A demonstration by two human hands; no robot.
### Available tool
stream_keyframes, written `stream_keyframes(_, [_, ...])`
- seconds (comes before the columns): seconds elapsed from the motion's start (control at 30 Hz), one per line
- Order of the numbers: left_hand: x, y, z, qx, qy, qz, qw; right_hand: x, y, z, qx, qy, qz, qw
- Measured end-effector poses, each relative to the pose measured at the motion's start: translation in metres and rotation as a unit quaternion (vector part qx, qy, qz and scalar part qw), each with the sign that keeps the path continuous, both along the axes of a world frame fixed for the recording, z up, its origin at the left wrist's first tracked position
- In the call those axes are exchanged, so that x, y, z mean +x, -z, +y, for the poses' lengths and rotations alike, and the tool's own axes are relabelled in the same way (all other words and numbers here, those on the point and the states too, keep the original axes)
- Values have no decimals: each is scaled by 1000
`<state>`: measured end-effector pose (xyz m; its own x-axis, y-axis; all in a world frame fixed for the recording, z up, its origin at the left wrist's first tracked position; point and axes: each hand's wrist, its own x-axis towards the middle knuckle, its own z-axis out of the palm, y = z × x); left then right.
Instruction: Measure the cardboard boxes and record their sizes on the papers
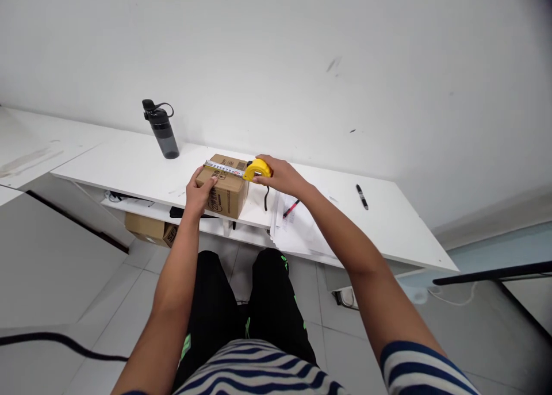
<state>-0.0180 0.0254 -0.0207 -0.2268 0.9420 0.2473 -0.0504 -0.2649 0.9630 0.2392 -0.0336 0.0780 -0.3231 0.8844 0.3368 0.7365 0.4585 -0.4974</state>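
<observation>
A brown cardboard box (227,200) with black print sits near the front edge of the white desk. Across its top lies the extended blade of a yellow tape measure (257,168), numbers facing up. My right hand (278,175) grips the tape measure's case at the box's right edge; a dark wrist strap hangs below it. At the box's left side, my left hand (200,189) is closed round the front left corner, thumb on top. The blade's end lies by the top left edge, just above the left fingers, which are partly hidden.
A dark water bottle (164,133) stands behind the box to the left. Paper sheets (297,231) with a red pen (291,208) lie right of the box, and a black marker (361,197) farther right. Another carton (149,228) is below the desk.
</observation>
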Motion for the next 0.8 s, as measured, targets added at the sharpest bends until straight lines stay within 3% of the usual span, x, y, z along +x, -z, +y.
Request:
stream_keyframes(0.13, [5,-2,-4,-10,-11,7,1000,-22,2,15,21,-18,29,999])
stream_keyframes(0.33, [14,-5,-9,9,-41,75,996,-79,4,57,37,-37,42,998])
stream_keyframes(0.4, [16,-6,-11,18,-81,105,991,-93,2,65,36,-25,69,997])
stream_keyframes(0.47, [19,-7,-18,52,-163,142,975,-100,2,62,39,-11,118,992])
stream_keyframes(0.57, [27,-8,-43,146,-239,180,943,-94,14,38,9,-5,254,967])
stream_keyframes(0.67, [42,-7,-78,211,-126,173,954,-76,42,-3,-73,-31,415,907])
stream_keyframes(0.73, [57,-4,-98,219,-25,194,956,-60,63,-32,-125,-29,494,860])
stream_keyframes(0.8, [73,2,-110,212,36,233,948,-41,83,-56,-164,-9,546,822])
